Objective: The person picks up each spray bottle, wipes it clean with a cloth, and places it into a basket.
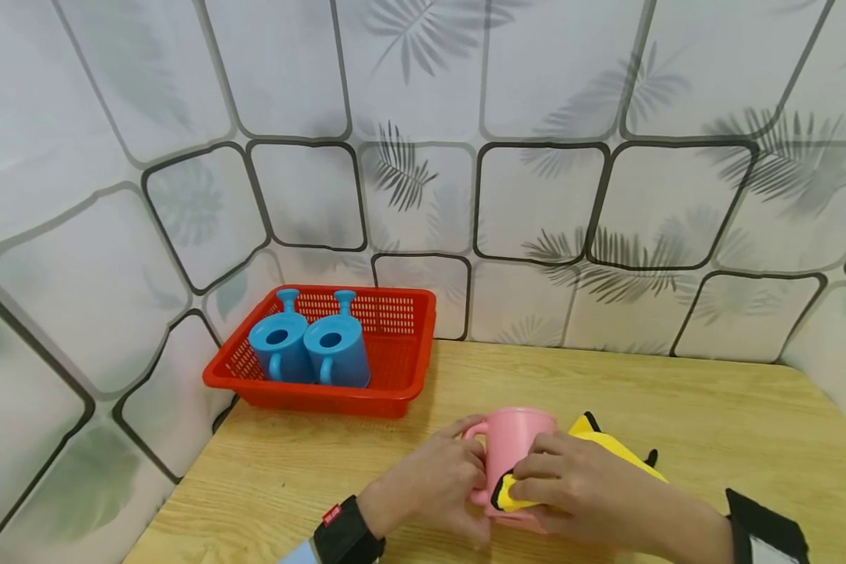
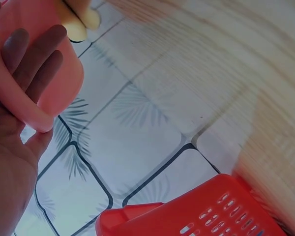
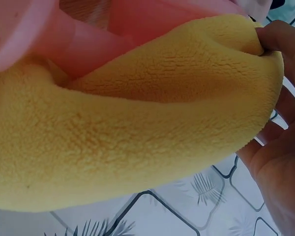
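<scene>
A pink toy watering can (image 1: 518, 435) stands over the wooden table, front and right of the middle in the head view. My left hand (image 1: 440, 478) grips its handle (image 2: 17, 96), with fingers passing through the loop against the can's side. A fuzzy yellow cloth (image 3: 137, 137) with black trim is in my right hand (image 1: 571, 486), pinched between thumb and fingers. Part of that cloth lies against the can's lower side, and the rest trails behind the right hand. In the right wrist view, the can's flared spout (image 3: 83, 49) overlaps the cloth.
At the back left sits a red plastic basket (image 1: 409, 392) with perforated walls. Inside are two blue toy watering cans (image 1: 282, 348) side by side, at its left. A patterned covering (image 1: 423, 204) with leaf prints lines the walls behind the table (image 1: 310, 470).
</scene>
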A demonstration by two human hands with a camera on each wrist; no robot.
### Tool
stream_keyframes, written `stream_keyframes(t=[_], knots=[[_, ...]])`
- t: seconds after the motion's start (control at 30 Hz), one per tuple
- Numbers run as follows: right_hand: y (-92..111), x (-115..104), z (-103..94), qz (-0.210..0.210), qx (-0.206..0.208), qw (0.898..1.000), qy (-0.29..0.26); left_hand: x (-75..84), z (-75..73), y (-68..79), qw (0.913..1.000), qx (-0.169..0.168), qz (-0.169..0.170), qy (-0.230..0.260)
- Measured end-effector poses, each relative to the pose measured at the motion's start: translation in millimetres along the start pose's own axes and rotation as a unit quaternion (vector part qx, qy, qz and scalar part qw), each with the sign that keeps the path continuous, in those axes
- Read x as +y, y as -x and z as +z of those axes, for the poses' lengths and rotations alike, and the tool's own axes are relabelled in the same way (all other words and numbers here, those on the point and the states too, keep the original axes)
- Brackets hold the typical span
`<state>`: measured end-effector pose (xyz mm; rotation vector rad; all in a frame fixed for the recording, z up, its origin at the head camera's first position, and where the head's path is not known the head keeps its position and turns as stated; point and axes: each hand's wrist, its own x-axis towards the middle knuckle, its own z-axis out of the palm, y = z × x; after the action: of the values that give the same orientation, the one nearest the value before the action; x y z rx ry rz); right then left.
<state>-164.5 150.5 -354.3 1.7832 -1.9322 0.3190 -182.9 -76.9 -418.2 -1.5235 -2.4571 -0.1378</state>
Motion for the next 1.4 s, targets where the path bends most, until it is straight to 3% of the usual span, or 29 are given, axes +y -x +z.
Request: stream_keyframes(t=[0.37, 0.73, 0.97, 1.2, 1.4], knots=[[3, -7, -2.5, 0.018, -0.026, 0.999, -0.01, -1.4, -0.6, 2.4, 1.0, 0.006, 0.002, 0.0], [5, 4, 3.9, -0.011, 0.013, 1.0, 0.009, 1.9, -1.3, 1.8, 1.0, -0.005, 0.0, 0.005], [10, 11, 1.9, 0.016, -0.001, 1.0, 0.01, 3.6, -1.2, 2.0, 0.9997, 0.009, 0.01, -0.019], [15, 22, 0.1, 0.027, 0.028, 0.999, -0.002, 4.6, -1.9, 2.8, 0.9995, 0.004, 0.015, -0.029], [18, 34, 0.5, 0.019, 0.074, 0.997, 0.002, 5.3, -3.1, 3.9, 0.9999, -0.005, 0.012, -0.011]])
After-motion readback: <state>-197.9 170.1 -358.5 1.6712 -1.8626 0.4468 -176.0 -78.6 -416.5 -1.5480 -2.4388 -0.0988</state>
